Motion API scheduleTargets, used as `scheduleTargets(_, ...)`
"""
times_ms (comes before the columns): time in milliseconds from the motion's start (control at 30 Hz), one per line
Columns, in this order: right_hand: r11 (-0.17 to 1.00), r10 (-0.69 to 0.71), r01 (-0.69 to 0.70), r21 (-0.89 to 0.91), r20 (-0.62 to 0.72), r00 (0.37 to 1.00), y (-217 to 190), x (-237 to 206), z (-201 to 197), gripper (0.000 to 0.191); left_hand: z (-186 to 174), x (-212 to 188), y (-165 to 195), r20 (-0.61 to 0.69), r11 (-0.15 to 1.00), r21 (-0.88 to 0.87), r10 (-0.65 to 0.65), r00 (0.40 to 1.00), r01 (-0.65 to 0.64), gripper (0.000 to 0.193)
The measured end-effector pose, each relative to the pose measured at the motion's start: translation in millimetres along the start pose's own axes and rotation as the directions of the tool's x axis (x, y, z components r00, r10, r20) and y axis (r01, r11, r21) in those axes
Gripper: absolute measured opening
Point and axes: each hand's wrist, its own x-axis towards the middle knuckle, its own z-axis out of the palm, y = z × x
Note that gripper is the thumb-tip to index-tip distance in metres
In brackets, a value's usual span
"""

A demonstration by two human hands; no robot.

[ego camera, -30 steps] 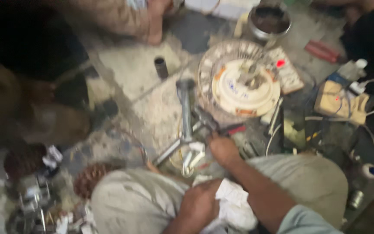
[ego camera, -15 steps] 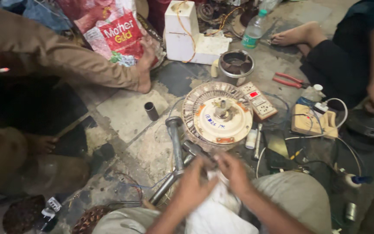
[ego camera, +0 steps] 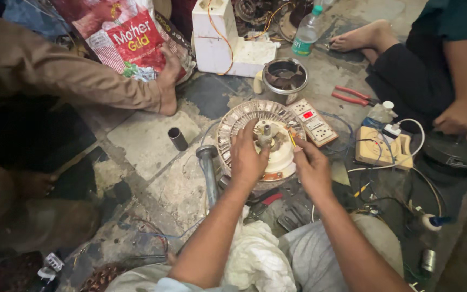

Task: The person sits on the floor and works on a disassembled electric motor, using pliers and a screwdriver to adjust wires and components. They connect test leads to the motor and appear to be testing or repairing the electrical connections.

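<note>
Left hand (ego camera: 248, 158) fingers curl loosely over the round ribbed motor stator (ego camera: 260, 141); right hand (ego camera: 310, 164) pinches its wire (ego camera: 292, 139).

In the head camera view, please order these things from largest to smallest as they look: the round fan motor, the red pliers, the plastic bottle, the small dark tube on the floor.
1. Round fan motor
2. Plastic bottle, though farther from the camera
3. Red pliers, looking nearly alike in length to the bottle, so unsure
4. Small dark tube
</note>
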Motion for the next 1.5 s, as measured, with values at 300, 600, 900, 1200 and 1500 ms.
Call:
scheduleTargets(300,0.774,0.318,-0.010,0.633,-0.376,0.870,-12.8,32.5,-77.3,0.017,-4.9,-15.9,10.5,-0.048,0.965,-0.242,-0.117,0.992,0.102,0.082)
scheduleTargets(600,0.995,0.100,-0.102,0.017,0.091,0.991,-26.0,11.5,9.0,0.050,-2.6,-44.4,2.0,-0.018,0.998,0.009,0.059,0.998,-0.058,0.067)
scheduleTargets(900,0.992,0.107,-0.110,0.066,0.044,0.993,-26.3,5.7,11.4,0.041,-4.4,-44.1,-9.0,-0.027,0.994,-0.070,0.078,0.997,-0.079,0.043)
scheduleTargets(1200,0.990,0.133,-0.134,-0.042,-0.038,0.990,-24.8,1.8,9.6,0.032,-0.6,-33.1,-18.3,-0.206,0.956,-0.291,-0.027,0.978,-0.035,0.008)
scheduleTargets(1500,0.991,0.111,-0.108,0.083,-0.034,0.993,-14.6,0.7,8.4,0.032,-8.8,-34.0,-23.4,-0.034,0.872,-0.486,-0.087,0.996,0.060,0.018)
